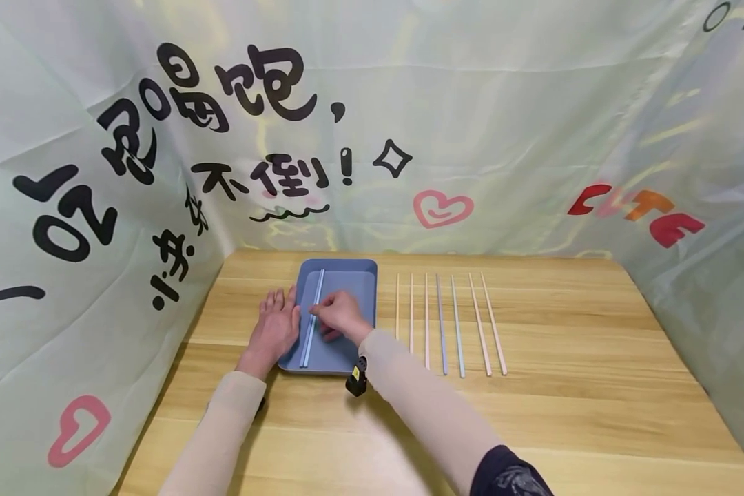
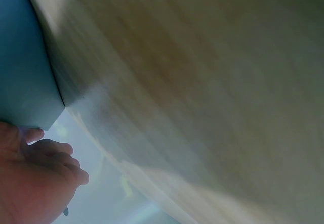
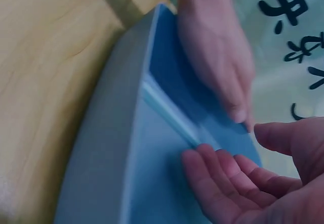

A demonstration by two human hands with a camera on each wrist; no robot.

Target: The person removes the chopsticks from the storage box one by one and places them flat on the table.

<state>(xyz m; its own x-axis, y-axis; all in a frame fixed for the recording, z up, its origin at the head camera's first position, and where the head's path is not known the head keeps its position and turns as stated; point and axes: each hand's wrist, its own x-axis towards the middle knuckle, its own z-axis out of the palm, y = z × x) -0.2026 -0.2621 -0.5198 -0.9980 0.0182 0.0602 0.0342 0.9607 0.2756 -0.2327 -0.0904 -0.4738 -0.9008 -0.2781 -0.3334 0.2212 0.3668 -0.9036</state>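
A blue-grey rectangular tray point(image 1: 347, 355) lies on the table, with two light blue chopsticks point(image 1: 306, 348) side by side along its left part. My right hand point(image 1: 341, 313) is over the tray at the middle of these chopsticks. In the right wrist view, its fingertips point(image 3: 205, 155) meet the chopsticks while the thumb stands apart from the fingers. My left hand point(image 1: 277, 324) rests against the tray's left edge, fingers extended away from me. The left wrist view catches part of a hand point(image 2: 40, 178) beside the tray's side point(image 2: 25, 67).
Right of the tray, several chopsticks point(image 1: 443, 331) lie in a spaced row: yellowish, pink, blue and light blue ones. My right forearm partly covers the near ends of the leftmost ones. Printed cloth point(image 1: 508, 138) walls the wooden table point(image 1: 583, 386) at the back and sides.
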